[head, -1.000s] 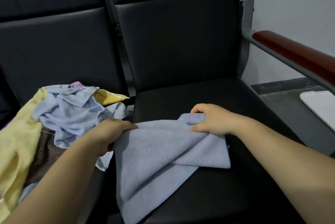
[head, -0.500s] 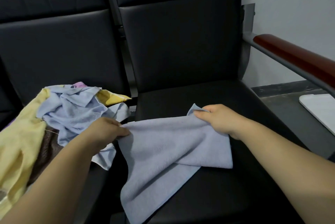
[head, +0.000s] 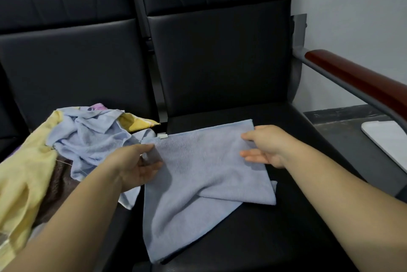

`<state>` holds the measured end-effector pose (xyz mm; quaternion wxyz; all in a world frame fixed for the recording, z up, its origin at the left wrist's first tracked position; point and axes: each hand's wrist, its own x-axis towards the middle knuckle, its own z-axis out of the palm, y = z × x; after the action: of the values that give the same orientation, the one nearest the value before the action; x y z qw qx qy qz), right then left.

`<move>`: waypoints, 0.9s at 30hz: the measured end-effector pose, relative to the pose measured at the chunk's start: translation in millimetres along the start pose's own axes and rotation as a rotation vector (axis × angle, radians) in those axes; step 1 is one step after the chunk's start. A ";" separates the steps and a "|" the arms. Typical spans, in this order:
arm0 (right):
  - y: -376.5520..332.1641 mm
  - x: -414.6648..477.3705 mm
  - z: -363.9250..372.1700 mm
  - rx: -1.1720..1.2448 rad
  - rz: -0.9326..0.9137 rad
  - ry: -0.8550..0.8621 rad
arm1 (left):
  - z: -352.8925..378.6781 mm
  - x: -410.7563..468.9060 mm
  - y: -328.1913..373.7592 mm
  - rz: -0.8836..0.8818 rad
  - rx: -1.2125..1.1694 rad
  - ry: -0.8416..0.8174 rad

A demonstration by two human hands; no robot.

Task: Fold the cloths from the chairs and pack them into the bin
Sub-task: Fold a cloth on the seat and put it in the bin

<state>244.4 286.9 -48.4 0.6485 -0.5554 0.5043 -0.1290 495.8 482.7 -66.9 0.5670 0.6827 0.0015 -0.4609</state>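
A light blue cloth [head: 204, 174] lies spread on the black seat [head: 275, 238] of the right chair, its near part doubled over in a slanted fold. My left hand [head: 134, 166] pinches the cloth's left edge between thumb and fingers. At the cloth's right edge, my right hand [head: 266, 148] rests with straight fingers and grips nothing. A small white tag [head: 162, 136] shows at the cloth's far left corner.
A heap of crumpled cloths [head: 88, 139] fills the left chair: blue ones on top, a yellow one [head: 24, 179] and a brown one beneath. A red-brown armrest [head: 361, 80] runs along the right side. Beyond it, a white flat object [head: 389, 139] lies on the floor.
Both hands have pulled the blue cloth's far edge away from me and laid it flat on the seat. My right hand has let go and its fingers have straightened.
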 end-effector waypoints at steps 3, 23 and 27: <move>2.1 5.3 4.1 0.116 -0.172 -0.035 | 7.6 3.4 -0.4 0.180 -0.033 0.022; 25.5 1.5 -43.3 -0.744 0.105 0.017 | -22.0 -23.7 -13.0 0.347 0.854 -0.108; 26.9 0.4 -48.5 -0.765 0.152 0.001 | -18.2 -26.5 -18.2 0.279 0.794 -0.203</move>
<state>195.4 267.4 -65.5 0.4018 -0.7182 0.5560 0.1166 482.5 517.1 -65.4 0.3145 0.7927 -0.3241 -0.4095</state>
